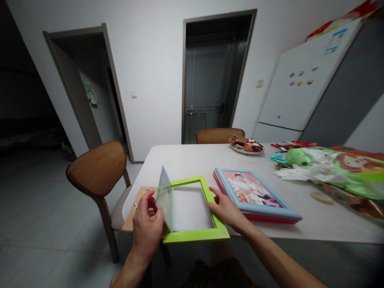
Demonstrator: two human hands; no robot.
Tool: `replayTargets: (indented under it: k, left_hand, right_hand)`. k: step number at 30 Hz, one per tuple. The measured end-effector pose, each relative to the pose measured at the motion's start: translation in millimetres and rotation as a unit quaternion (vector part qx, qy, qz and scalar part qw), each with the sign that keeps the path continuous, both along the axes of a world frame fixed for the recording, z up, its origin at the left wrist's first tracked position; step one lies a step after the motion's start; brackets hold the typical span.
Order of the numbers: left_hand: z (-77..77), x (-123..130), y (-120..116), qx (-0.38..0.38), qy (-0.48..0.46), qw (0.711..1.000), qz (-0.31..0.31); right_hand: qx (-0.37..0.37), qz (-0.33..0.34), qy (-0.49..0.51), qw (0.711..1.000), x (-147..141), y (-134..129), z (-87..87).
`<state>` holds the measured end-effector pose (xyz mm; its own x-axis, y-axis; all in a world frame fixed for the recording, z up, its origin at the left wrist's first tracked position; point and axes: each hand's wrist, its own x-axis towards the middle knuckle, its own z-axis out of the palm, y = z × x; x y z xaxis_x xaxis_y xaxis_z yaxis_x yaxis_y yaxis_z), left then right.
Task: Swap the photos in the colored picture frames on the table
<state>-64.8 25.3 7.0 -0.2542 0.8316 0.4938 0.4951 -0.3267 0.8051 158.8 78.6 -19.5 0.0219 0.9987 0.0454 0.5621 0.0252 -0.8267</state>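
Observation:
A bright green picture frame [196, 235] lies at the table's front edge, and the white tabletop shows through its opening. My right hand [226, 208] grips its right side, thumb and fingers closed around the border. Inside the frame's left part, a thin see-through pane [165, 198] stands tilted up. My left hand [147, 224] has its fingers curled at that pane's left side, holding it. Under and beyond the left hand lies a brown backing board [132, 218] with small metal clips. Right of the green frame sits a stack of frames, a light blue frame [220, 176] with a picture on top and red below.
The white table [180, 154] carries a plate [246, 151] with wrapped items at the back. Plastic bags [312, 162] and a roll of tape [321, 198] lie on the right. Wooden chairs [97, 168] stand left and behind. A fridge [300, 88] is at the back right.

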Motion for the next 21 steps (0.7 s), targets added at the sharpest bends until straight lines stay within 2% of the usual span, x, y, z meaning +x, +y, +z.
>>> replayTargets:
  k: [2,4,7,10,16,21]
  left_hand:
    - [-10.3,-17.3,0.3,-0.043,-0.070,0.997,-0.002]
    - [-25.4,-30.7,0.3,-0.080,-0.120,0.989,-0.019]
    - [-47.3,-41.8,0.4,-0.120,-0.145,0.982,-0.027]
    - [-59.0,-45.1,0.4,-0.148,-0.137,0.979,-0.018]
    - [-58.2,-48.5,-0.9,-0.150,0.001,0.989,-0.011]
    - [-53.3,-49.2,-3.3,-0.169,0.113,0.979,-0.007]
  right_hand:
    - [0.034,-0.010,-0.121,0.992,3.4,3.5,-9.6]
    - [0.051,-0.009,-0.196,0.979,4.7,5.5,-18.4]
    - [0.066,-0.002,-0.262,0.963,4.7,6.1,-26.8]
    - [0.077,0.000,-0.301,0.951,4.8,5.3,-29.1]
    - [0.083,0.011,-0.332,0.940,6.1,2.5,-30.1]
    - [0.111,0.016,-0.325,0.939,4.2,-0.7,-27.8]
